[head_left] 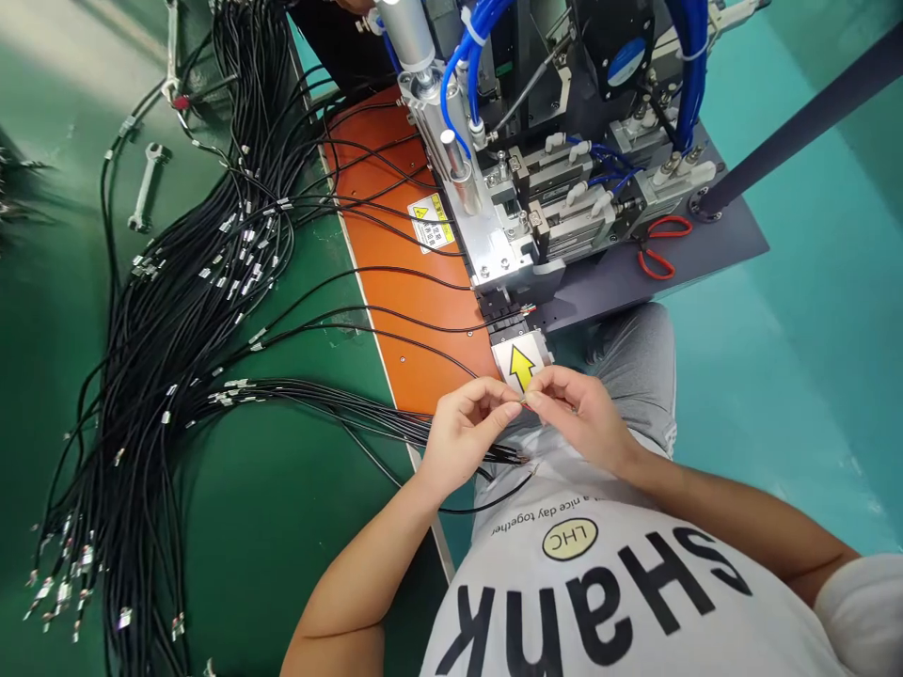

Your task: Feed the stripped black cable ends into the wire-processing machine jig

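My left hand [469,428] pinches the end of a black cable [423,340] between thumb and forefinger. Fingertip to fingertip with it, my right hand [589,414] is closed on the thin wire ends there; a speck of red shows, but the rest is hidden by the fingers. Just beyond both hands is a metal plate with a yellow arrow [522,365], at the near end of the machine's feed track. Below my left hand, a bundle of black cables [353,402] reaches over the table edge to my lap, with bare coppery ends.
The machine [494,226] with cylinders and blue hoses stands ahead on an orange plate [381,226], several cables running into it. A large heap of black cables [162,338] covers the green table [282,527]. Red-handled scissors [657,265] lie right; a wrench [147,188] lies left.
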A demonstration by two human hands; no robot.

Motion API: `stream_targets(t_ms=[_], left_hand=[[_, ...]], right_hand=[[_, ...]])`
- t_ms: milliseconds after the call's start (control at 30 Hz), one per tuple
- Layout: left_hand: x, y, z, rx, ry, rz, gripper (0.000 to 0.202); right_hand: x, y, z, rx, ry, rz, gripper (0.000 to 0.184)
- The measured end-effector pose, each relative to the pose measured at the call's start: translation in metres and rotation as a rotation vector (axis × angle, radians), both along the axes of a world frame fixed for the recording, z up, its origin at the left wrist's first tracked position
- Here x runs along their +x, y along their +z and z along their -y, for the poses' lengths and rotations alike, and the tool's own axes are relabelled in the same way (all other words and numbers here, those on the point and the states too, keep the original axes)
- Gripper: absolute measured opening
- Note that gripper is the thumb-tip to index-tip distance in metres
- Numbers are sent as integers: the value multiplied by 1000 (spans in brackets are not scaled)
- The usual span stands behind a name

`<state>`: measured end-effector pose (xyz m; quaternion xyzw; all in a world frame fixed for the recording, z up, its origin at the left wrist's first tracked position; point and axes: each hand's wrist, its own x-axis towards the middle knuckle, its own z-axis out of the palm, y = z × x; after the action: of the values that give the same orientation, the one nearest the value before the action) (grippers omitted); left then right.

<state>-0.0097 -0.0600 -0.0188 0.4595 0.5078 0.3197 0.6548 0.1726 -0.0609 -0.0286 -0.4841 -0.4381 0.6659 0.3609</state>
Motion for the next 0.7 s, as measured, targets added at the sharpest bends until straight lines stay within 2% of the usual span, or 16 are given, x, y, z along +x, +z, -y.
stream_targets(t_ms=[167, 267, 400, 500, 533, 600, 667, 700], left_hand=[[-7, 3, -1, 263, -55, -218, 16], [-17, 6, -5, 310, -59, -292, 10], [-21, 8, -16, 358, 40, -370, 13], [-16, 6, -22, 482, -52, -492, 11], [-16, 7, -21, 519, -85, -524, 11], [-20, 13, -15, 617, -74, -573, 11], [-32, 21, -2, 756, -44, -612, 14], [-39, 26, 5, 821, -69, -633, 17]], right_hand=[[12, -1, -3, 12, -46, 48, 13], [19, -5, -6, 19, -68, 50, 13], [25, -13, -9, 13, -104, 62, 14], [30, -16, -9, 2, -109, 76, 14], [31, -16, -9, 5, -115, 86, 14], [35, -15, -9, 31, -141, 117, 13], [40, -13, -6, 78, -180, 147, 12], [42, -13, -5, 101, -198, 156, 11]])
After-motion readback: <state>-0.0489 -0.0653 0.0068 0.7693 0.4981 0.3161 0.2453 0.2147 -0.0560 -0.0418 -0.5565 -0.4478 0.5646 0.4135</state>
